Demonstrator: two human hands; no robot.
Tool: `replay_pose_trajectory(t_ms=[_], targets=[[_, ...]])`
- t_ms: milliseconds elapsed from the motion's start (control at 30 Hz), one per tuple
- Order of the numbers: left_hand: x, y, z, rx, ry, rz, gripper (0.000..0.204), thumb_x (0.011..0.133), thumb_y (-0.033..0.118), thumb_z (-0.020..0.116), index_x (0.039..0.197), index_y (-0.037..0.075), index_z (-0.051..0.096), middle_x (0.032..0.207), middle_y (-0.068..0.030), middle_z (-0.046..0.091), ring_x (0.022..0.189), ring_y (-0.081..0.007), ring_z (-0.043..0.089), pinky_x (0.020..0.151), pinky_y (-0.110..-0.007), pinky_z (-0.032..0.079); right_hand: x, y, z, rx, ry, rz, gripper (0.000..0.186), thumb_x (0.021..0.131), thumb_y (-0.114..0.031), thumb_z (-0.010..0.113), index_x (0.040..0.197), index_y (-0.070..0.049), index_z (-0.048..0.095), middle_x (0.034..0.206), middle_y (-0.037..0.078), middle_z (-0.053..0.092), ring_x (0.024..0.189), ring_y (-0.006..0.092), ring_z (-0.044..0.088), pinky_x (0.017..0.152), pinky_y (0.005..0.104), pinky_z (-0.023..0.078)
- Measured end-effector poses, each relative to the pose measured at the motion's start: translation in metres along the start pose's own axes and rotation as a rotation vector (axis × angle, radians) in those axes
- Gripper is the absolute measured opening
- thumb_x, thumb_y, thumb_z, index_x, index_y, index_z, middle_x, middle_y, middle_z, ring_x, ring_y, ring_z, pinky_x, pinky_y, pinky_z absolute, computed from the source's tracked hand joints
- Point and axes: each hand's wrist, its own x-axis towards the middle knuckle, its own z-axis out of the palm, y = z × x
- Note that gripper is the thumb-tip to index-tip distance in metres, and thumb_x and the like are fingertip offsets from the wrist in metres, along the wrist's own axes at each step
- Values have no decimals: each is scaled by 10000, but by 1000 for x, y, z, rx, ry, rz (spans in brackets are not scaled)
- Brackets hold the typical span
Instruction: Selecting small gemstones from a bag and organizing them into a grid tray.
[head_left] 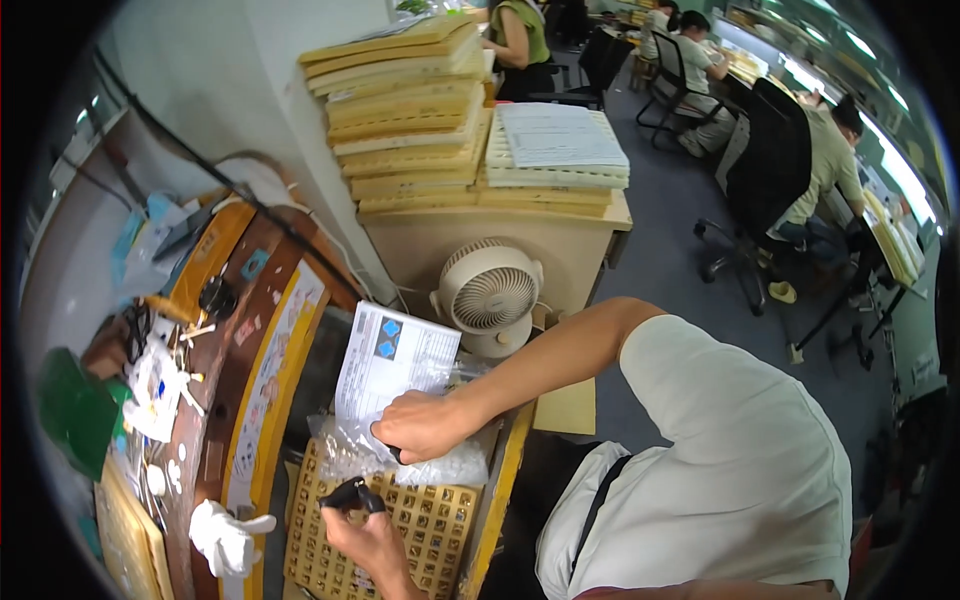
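Yellow gridded tray point(298, 530) right under left hand point(365, 540), the nearer hand; tray's lower end out of view, long axis unclear; left's black-covered fingertips bent toward each other, pinch can't be told; right hand point(425, 428) curled at clear plastic bags point(445, 468) over tray's upper edge, grip hidden, printed sheet point(400, 365) just beyond

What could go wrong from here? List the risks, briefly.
Clear plastic bags overlap the yellow compartment tray; pulling them might drag small pieces out. The left hand, over open compartments, could jostle pieces into wrong ones. The tall, uneven stack of yellowish trays might slip if bumped.
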Motion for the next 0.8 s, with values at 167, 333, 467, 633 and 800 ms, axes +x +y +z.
replay_pose_trajectory(t_ms=[167, 333, 467, 633, 800], targets=[[0, 7, 0, -270, 11, -84, 173, 866, -73, 602, 1039, -70, 596, 994, -112, 640, 877, -167, 592, 801, -293, 486, -14, 5, -15, -16, 140, 24, 249, 707, -110, 677, 803, 80, 547, 675, 234, 631, 711, 421, 657, 622, 486, 519], [0, -5, -12, -395, -20, -283, 294, 863, -119, 558, 1150, -86, 612, 1013, -136, 677, 874, -163, 647, 813, -288, 516, -23, -4, -36, -22, 175, 39, 274, 734, -99, 693, 866, 71, 524, 725, 221, 615, 732, 388, 653, 641, 468, 514], [0, 1, -10, -517, 94, -374, 172, 895, -78, 575, 1061, -96, 614, 984, -154, 673, 876, -183, 666, 832, -304, 567, -24, -19, -31, 116, 367, -87, 266, 715, -58, 675, 861, 54, 482, 842, 202, 549, 797, 381, 613, 678, 456, 491], [-2, 10, -19, -411, 70, -409, 279, 877, 120, 675, 1101, -45, 681, 1024, -136, 683, 892, -243, 615, 843, -393, 495, -10, -55, -18, 577, 476, -217, 167, 648, 25, 631, 703, 42, 474, 730, 195, 546, 728, 381, 575, 680, 458, 459], [-6, 24, -21, -335, 153, -406, 260, 880, 104, 668, 1072, -71, 685, 989, -140, 694, 872, -224, 622, 798, -366, 494, 19, -67, -2, 791, 506, -144, 145, 675, 59, 618, 771, 54, 509, 748, 186, 573, 739, 339, 611, 668, 429, 473]])
